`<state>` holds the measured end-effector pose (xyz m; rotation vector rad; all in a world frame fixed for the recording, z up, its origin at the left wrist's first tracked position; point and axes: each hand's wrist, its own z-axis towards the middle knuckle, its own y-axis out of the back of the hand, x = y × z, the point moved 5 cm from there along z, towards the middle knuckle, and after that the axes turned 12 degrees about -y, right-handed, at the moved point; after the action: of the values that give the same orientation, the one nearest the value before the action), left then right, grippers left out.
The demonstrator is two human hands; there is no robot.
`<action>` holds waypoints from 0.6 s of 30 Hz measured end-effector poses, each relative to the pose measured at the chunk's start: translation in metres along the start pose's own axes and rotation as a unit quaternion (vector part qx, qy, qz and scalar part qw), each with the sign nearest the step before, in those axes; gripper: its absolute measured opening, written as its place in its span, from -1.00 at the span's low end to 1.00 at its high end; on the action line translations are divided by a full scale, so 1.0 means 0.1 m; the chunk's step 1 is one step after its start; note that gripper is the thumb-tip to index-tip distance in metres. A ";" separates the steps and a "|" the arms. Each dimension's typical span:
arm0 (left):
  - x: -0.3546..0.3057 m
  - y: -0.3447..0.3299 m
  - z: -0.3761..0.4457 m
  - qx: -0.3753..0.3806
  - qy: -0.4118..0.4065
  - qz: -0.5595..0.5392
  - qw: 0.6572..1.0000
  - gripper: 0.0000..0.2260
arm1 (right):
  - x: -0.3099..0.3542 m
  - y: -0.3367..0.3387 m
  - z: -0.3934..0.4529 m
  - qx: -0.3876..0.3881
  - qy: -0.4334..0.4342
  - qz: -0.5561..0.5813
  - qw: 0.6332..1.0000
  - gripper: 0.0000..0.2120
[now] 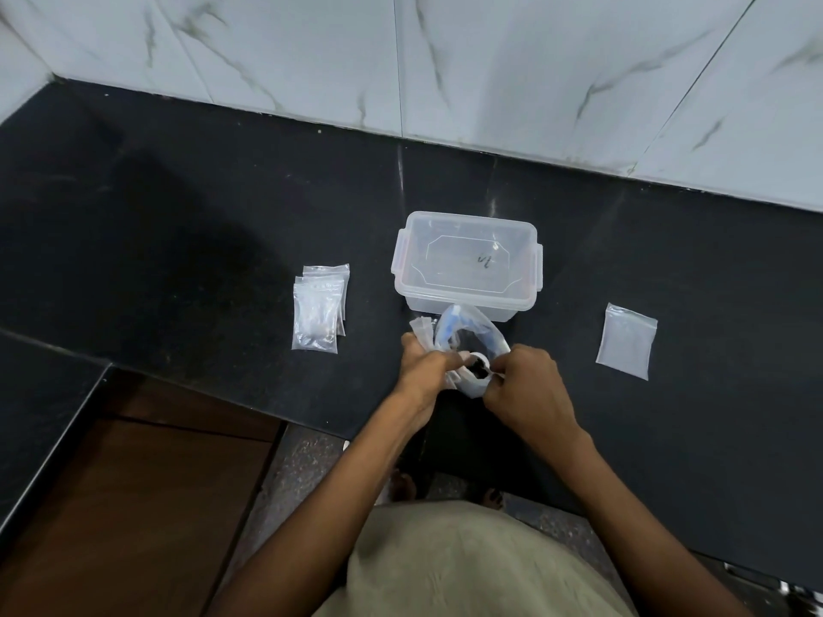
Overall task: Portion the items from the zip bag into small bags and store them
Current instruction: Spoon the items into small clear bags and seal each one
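My left hand (425, 362) grips a clear zip bag with a blue seal (467, 331), along with a bunch of crumpled plastic, just above the counter's front edge. My right hand (525, 385) pinches the rim of a small clear bag (474, 376) held open between both hands; something dark shows inside it. A stack of small clear bags (318, 311) lies flat to the left, with dark bits near the bottom. One small bag (627, 340) lies alone to the right. A clear plastic box (467, 267) stands without a lid right behind my hands.
Everything sits on a black stone counter (178, 224) backed by a white marble wall (445, 60). The counter steps down at the left, with a brown wooden surface (133, 505) below. My feet stand on a speckled floor (294, 474).
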<state>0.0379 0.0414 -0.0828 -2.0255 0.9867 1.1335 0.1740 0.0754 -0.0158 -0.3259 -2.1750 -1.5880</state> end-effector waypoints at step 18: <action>0.13 0.05 -0.13 -0.051 0.071 0.043 0.995 -0.43 | -0.23 -0.07 0.06 0.022 -0.121 0.128 0.984 -0.86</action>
<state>0.0438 0.0244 -0.0887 -2.1891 1.1153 1.1164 0.1903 0.0803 -0.0337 -0.7874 -2.2318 -1.4173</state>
